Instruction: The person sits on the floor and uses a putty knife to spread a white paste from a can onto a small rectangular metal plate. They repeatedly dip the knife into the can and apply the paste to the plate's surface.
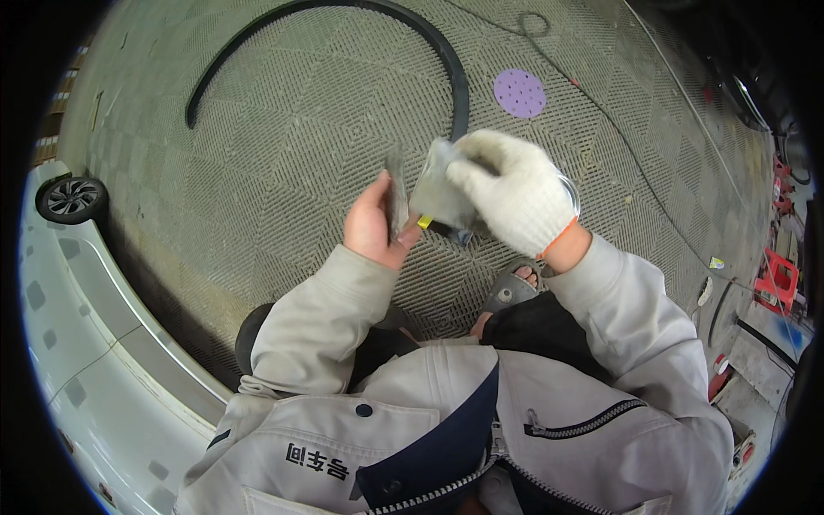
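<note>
- Right grip: gloved in white; I have it clamped on a grey, flat piece, thumb uppermost. Motion blur hides its exact kind.
- Left grip: bare; I grasp a thin upright plate along my fingers. Its face is blurred.
- Location: both workpieces are in front of my body, above the patterned floor, side by side; I cannot tell whether they touch.
- Procedure (advised): steady the plate with the left grip and let the right do the moving. Hold the flat piece near its edge, at a constant angle, with light, even pressure. Bare fingers should stay behind the plate's edge.
- Containers: a red openwork plastic item, far right, may be a carrier; its contents cannot be made out.
- Surroundings: purple perforated disc and black curved strip ahead; pale car at left.
</note>
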A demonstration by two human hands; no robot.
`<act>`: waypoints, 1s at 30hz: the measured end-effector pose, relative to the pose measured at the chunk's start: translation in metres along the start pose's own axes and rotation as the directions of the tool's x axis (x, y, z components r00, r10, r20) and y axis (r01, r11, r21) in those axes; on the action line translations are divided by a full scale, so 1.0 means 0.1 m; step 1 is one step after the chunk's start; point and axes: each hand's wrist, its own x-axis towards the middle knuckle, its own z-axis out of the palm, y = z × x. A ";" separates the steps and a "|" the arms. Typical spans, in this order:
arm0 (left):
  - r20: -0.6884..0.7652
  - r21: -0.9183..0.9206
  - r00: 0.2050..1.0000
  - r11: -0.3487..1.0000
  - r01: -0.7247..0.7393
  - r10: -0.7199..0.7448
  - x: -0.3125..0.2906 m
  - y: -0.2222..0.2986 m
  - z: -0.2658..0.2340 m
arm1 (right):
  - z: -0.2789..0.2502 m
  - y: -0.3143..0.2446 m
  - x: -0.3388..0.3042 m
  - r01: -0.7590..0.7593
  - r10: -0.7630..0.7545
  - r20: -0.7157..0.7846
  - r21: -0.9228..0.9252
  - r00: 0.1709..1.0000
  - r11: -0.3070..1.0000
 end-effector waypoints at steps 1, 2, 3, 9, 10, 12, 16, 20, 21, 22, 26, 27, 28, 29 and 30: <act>0.020 0.013 0.995 0.995 -0.098 0.098 0.00 0.03 0.03 | -0.04 0.01 0.04 -0.012 0.014 -0.057 0.034 0.998 0.999; -0.041 0.047 0.981 0.982 -0.186 0.188 0.00 0.07 0.04 | -0.04 0.02 0.07 -0.052 0.053 -0.084 0.017 0.995 0.999; -0.074 0.080 0.955 0.956 -0.281 0.287 0.00 0.09 0.06 | -0.05 0.05 0.10 -0.046 0.047 -0.143 0.013 0.989 0.999; 0.142 0.233 0.776 0.741 -0.630 0.615 0.00 0.11 0.08 | 0.08 0.17 0.15 -0.138 0.198 -0.118 0.389 0.973 0.911; 0.167 0.281 0.737 0.685 -0.672 0.655 -0.01 0.10 0.08 | 0.09 0.16 0.14 -0.158 0.206 -0.097 0.365 0.974 0.917; 0.204 0.331 0.683 0.607 -0.722 0.701 -0.02 0.09 0.08 | 0.08 0.13 0.12 -0.140 0.175 -0.078 0.333 0.981 0.933; 0.239 0.359 0.628 0.533 -0.766 0.741 -0.03 0.09 0.10 | 0.08 0.05 0.04 -0.013 0.012 0.025 0.036 1.000 0.999; 0.268 0.369 0.601 0.496 -0.786 0.753 -0.04 0.09 0.10 | 0.12 0.07 0.05 0.163 -0.118 0.175 -0.268 0.978 0.950; 0.262 0.388 0.613 0.501 -0.774 0.745 -0.04 0.09 0.10 | 0.11 0.09 0.06 0.170 -0.118 0.186 -0.295 0.975 0.940; 0.264 0.402 0.622 0.502 -0.766 0.738 -0.03 0.09 0.10 | 0.10 0.10 0.06 0.179 -0.119 0.198 -0.322 0.973 0.930; 0.215 0.395 0.666 0.560 -0.728 0.714 0.00 0.10 0.09 | 0.05 0.12 0.08 0.159 -0.091 0.197 -0.362 0.976 0.919; 0.204 0.371 0.664 0.571 -0.732 0.719 0.01 0.10 0.09 | 0.04 0.12 0.09 0.156 -0.121 0.125 -0.337 0.985 0.928; 0.188 0.350 0.666 0.585 -0.732 0.722 0.03 0.10 0.08 | 0.03 0.12 0.10 0.163 -0.154 0.055 -0.307 0.987 0.938; 0.181 0.323 0.664 0.594 -0.737 0.726 0.04 0.10 0.08 | 0.02 0.12 0.09 0.206 -0.220 -0.022 -0.272 0.975 0.940; 0.160 0.329 0.674 0.605 -0.725 0.721 0.06 0.11 0.07 | 0.04 0.12 0.10 0.218 -0.248 -0.077 -0.275 0.966 0.936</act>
